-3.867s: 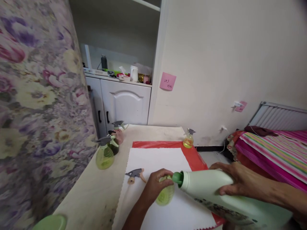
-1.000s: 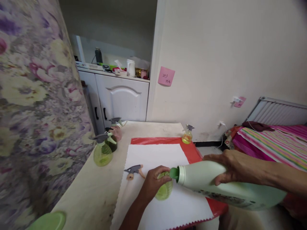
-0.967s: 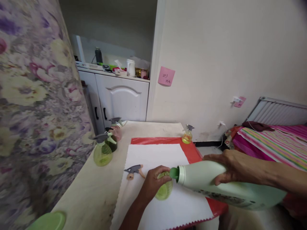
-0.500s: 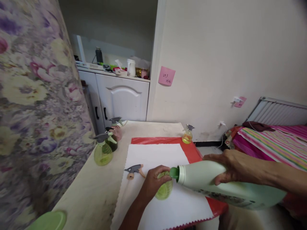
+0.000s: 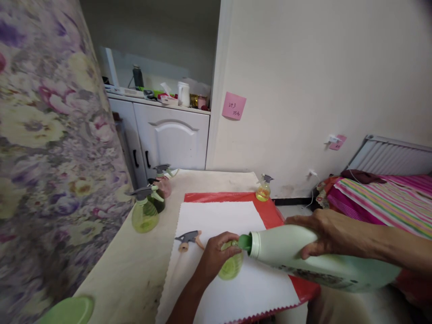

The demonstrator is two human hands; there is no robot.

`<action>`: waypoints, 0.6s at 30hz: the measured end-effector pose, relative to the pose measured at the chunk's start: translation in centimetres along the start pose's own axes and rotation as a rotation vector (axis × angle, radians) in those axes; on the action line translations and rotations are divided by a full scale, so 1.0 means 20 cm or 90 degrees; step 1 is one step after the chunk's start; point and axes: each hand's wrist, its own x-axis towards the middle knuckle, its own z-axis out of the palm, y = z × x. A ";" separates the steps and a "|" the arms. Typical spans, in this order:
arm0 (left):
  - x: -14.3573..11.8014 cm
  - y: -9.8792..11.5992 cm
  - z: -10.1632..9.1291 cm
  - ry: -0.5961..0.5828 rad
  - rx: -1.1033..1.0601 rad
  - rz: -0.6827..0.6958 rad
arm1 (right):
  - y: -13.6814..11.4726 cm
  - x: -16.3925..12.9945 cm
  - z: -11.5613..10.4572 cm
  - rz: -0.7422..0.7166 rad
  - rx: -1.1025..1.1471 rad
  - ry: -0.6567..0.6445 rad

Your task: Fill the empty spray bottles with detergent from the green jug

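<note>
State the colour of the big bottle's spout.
Green, a darker shade than the pale green big bottle; its spout shows in the head view.

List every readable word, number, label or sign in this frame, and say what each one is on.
"293": handwritten top line on the pink sticky note on the white wall; the line beneath it is too blurred to read.
Printed label on the large pale green plastic jug held by the right hand: too blurred to read.
Small pink tag by the wall fitting: too small to read.
</note>
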 end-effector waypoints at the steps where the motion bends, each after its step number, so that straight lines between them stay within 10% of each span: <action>1: 0.00 0.00 0.00 0.001 -0.002 -0.001 | 0.00 0.00 0.00 0.000 0.001 0.000; 18: 0.00 0.01 -0.01 0.004 -0.005 0.003 | -0.04 0.00 -0.02 0.019 -0.023 -0.008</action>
